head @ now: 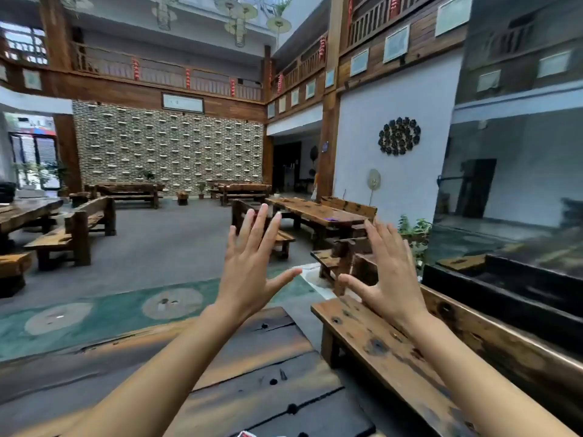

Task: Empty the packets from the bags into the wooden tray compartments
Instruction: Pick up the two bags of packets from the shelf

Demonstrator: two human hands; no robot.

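In the head view, both forearms are seen stretched forward above a dark plank counter (271,351). The left hand (249,272) is held up with its back to the camera. Its grip is slack: the fingers are straight and fanned, the thumb is pointed toward the other hand, and nothing is held. The right hand (391,275) is raised beside it, apart from it, in the mirrored pose, with fingers straight and spread, thumb turned inward, and nothing gripped. Neither hand is touching the counter. A long bench (372,339) of worn wood is set just right of the counter, under the right forearm. At the bottom edge a small red-and-white scrap (246,434) is cut off by the frame; whether it is a packet cannot be told. The bags and the wooden tray cannot be located in this view.
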